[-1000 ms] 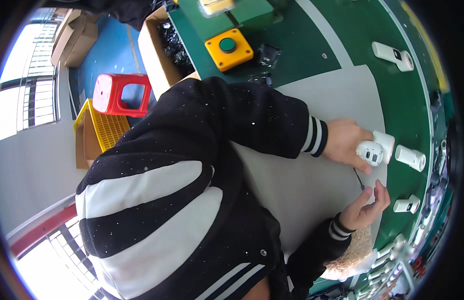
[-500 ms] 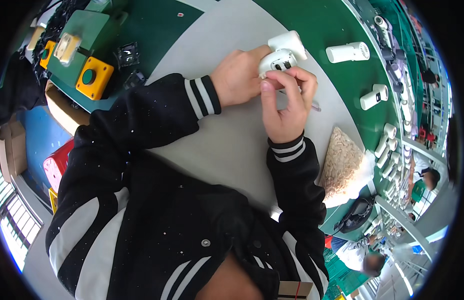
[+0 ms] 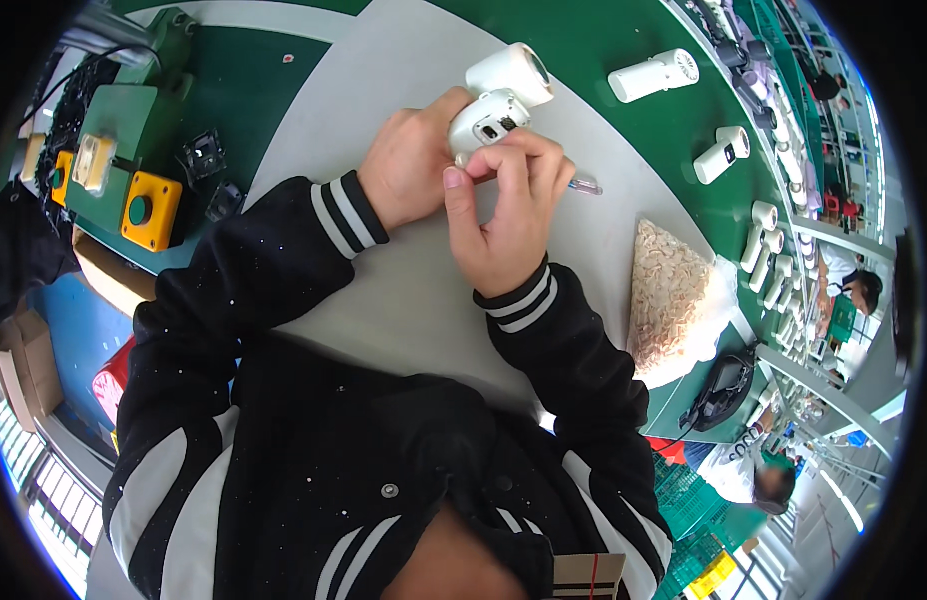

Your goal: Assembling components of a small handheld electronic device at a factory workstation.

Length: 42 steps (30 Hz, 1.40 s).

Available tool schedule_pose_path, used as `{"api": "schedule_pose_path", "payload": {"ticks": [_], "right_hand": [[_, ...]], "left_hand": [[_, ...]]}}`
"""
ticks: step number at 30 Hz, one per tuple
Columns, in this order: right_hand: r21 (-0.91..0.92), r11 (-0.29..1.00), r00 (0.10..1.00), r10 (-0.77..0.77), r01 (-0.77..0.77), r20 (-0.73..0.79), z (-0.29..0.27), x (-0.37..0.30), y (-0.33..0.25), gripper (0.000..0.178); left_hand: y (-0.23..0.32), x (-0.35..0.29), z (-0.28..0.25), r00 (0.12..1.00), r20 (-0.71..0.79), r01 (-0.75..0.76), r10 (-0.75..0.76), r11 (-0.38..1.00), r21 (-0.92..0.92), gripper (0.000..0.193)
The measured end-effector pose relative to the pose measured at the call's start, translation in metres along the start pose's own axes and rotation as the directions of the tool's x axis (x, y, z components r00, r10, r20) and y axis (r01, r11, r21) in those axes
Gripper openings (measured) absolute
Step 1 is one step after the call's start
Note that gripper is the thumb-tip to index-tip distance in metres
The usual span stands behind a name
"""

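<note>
My left hand point(image 3: 409, 160) is closed around a white plastic device point(image 3: 508, 78) with a round, dark-ended head; it looks like a handheld fan. The device's lower part faces up and shows dark openings. Against its near edge, my right hand point(image 3: 514, 205) pinches a small cream-coloured piece point(image 3: 463, 159) between thumb and forefinger. Just beyond the right fingers a thin, clear-ended stick point(image 3: 587, 186) shows; the rest of it is hidden behind the hand.
A clear bag of small cream pieces point(image 3: 669, 295) lies right of my right forearm. Farther right are white devices point(image 3: 656, 77) and a black object point(image 3: 724, 390). At left stand yellow button boxes point(image 3: 152, 211) on a green machine and black plastic parts point(image 3: 204, 155). Other people work at far right.
Both hands and the white device sit farther left and slightly lower in the picture, as the whole view has shifted. The device has tilted, showing more of its head's dark end. Both grips stay.
</note>
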State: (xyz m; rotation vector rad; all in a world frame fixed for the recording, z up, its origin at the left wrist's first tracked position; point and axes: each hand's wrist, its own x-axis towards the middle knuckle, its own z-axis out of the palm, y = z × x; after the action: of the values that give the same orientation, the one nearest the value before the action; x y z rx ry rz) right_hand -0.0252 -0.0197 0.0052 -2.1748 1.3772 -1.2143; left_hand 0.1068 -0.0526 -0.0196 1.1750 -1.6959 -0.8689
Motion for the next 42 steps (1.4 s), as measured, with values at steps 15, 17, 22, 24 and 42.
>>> {"api": "schedule_pose_path", "payload": {"ticks": [15,17,22,24,42], "right_hand": [[0.008,0.994,0.989,-0.109,0.11,-0.096,-0.003,-0.005,0.006,0.024],[0.082,0.993,0.991,-0.077,0.086,-0.106,-0.009,-0.004,0.013,0.024],[0.396,0.918,0.992,0.078,-0.032,-0.101,-0.018,-0.002,0.033,0.025],[0.419,0.902,0.988,0.139,-0.1,-0.064,-0.015,0.001,0.041,0.024],[-0.119,0.991,0.965,-0.028,0.061,0.259,-0.011,-0.008,0.057,0.016]], "left_hand": [[0.004,-0.006,0.0,1.0,0.013,0.009,-0.009,1.0,-0.016,0.037],[0.004,-0.003,0.0,0.999,0.018,0.03,-0.03,0.999,-0.041,0.036],[0.005,-0.001,-0.003,0.989,0.049,0.145,-0.14,0.982,-0.125,0.036],[0.007,0.0,-0.006,0.982,0.078,0.184,-0.173,0.968,-0.173,0.036],[-0.001,-0.001,-0.004,0.981,0.105,0.194,-0.164,0.871,-0.452,0.035]]}}
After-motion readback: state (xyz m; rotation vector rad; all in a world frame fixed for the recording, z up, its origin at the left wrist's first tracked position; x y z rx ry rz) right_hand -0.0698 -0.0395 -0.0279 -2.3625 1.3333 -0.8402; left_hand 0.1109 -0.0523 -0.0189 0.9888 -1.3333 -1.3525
